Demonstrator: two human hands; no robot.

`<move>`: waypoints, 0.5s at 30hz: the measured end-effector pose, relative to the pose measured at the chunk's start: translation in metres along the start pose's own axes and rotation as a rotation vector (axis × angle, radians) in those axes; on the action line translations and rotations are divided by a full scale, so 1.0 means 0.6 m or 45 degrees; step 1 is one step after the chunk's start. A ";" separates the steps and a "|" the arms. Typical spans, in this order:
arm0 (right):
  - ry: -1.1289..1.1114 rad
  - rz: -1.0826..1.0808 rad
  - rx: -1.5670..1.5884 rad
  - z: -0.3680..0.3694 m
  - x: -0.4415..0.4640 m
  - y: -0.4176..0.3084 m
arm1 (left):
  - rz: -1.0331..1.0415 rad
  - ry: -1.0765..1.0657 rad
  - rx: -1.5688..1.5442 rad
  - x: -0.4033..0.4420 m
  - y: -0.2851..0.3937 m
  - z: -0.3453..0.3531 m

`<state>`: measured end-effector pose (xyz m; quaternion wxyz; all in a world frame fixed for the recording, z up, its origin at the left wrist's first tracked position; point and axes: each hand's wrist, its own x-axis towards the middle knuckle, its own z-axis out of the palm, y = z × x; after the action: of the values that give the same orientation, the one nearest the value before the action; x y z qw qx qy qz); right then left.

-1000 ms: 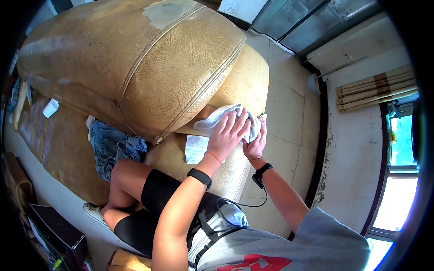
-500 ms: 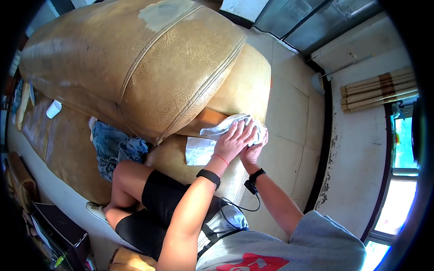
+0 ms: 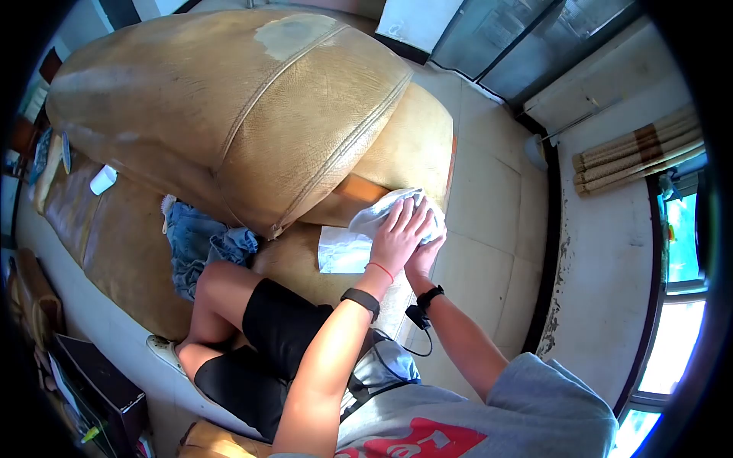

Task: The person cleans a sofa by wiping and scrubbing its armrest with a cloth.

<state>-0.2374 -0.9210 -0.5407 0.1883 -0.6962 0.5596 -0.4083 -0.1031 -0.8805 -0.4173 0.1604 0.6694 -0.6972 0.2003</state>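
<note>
A pale grey-white cloth [image 3: 372,217] is bunched against the front end of the tan leather sofa arm [image 3: 416,141]. My left hand [image 3: 397,229], with a red string and a dark band at the wrist, presses over it, its fingers curved across the fabric. Just to the right, my right hand [image 3: 424,256] grips the cloth's near side, its fingertips partly hidden. Close to my left wrist a white sheet [image 3: 341,252] lies flat on the seat; whether it is paper or fabric I cannot tell. An orange-brown strip [image 3: 359,188] shows along the arm behind the cloth.
Crumpled blue denim [image 3: 200,244] lies on the seat near my bent knee. Farther left is a white cup-like object [image 3: 104,180]. Tiled floor [image 3: 485,229] runs between the sofa and a peeling wall. A thin cable hangs from my right wrist.
Both hands and the cloth have shifted slightly, staying together at the arm's end. The view has tilted a little, so the sofa sits lower in it.
</note>
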 end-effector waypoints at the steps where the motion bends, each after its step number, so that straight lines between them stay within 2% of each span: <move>1: -0.040 0.035 -0.022 -0.011 0.002 -0.008 | -0.002 0.020 -0.023 0.000 0.000 -0.005; 13: -0.297 0.303 0.043 -0.096 0.034 -0.045 | 0.048 0.099 -0.137 0.000 -0.005 -0.015; 15: -0.283 0.243 0.029 -0.097 0.033 -0.042 | 0.072 0.109 -0.125 -0.001 -0.012 -0.016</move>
<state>-0.2664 -0.9207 -0.4805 0.2950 -0.6785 0.5944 -0.3152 -0.0962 -0.8752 -0.4088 0.2170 0.6315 -0.7174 0.1986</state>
